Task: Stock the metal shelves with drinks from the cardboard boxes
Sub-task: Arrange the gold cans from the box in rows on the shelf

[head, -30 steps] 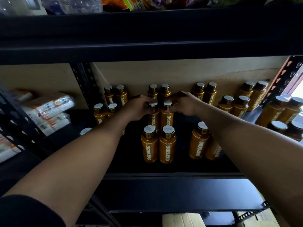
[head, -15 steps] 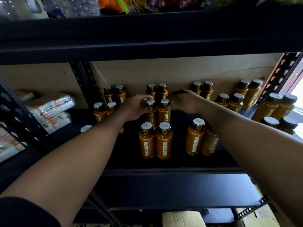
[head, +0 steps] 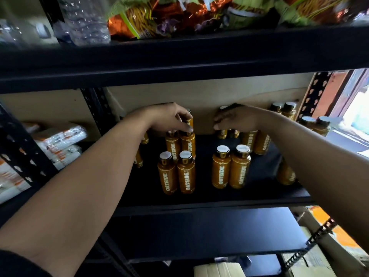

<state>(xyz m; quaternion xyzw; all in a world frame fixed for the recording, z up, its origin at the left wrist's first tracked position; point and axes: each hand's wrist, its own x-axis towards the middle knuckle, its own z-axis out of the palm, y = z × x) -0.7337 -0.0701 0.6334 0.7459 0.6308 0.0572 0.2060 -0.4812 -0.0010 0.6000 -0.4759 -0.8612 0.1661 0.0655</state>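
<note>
Oatside bottles [head: 186, 172] upright in paired rows on metal shelf [head: 203, 198]. Hands previously together, now apart: left hand [head: 169, 118] pinches a rear cap; right hand [head: 235, 118] curls over neighbouring column, grip unclear. Rows probably being aligned.

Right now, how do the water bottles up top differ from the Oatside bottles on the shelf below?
The water bottles are clear plastic; the Oatside bottles are orange-brown with white lettering. The water bottles sit beside snack bags on the upper shelf; the Oatside bottles stand paired one shelf down. The left hand and right hand reach among the Oatside bottles, not the water bottles. Both are bottled drinks on black metal shelving.
</note>
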